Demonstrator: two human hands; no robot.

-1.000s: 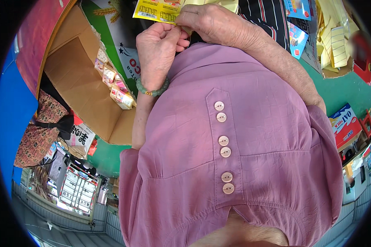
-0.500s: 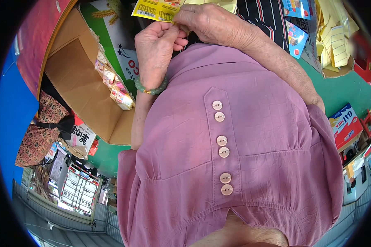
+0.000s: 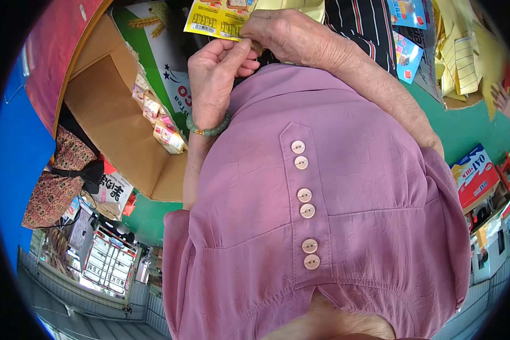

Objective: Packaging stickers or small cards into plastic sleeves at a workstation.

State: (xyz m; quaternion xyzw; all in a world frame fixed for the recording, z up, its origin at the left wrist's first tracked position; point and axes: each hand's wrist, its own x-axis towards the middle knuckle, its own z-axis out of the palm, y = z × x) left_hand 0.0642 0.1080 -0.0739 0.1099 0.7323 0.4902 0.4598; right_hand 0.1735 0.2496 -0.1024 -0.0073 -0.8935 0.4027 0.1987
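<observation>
At the top middle, a yellow printed sheet (image 3: 218, 20) with small pictures and barcodes lies under my fingers. My left hand (image 3: 215, 73), wearing a green bead bracelet (image 3: 209, 130), pinches the sheet's near edge between thumb and fingers. Coming across from the right, my right hand (image 3: 289, 35) is closed over the sheet's right corner, its fingertips meeting the left thumb. Exactly what lies between the fingertips is too small to make out. Paler yellow paper shows behind the right hand, above my black striped trousers (image 3: 361, 31).
An open cardboard box (image 3: 113, 113) on the left holds several small printed packets (image 3: 163, 127) along one side. A green and white carton (image 3: 158, 51) stands beside it. On the right are blue printed cards (image 3: 408, 56), a box of yellow sheets (image 3: 464, 102) and another person's hand (image 3: 507, 105).
The yellow sheet and my hands have shifted slightly down and right, showing more of its print. At the right edge, another person's hand has come into view beside hanging yellow paper.
</observation>
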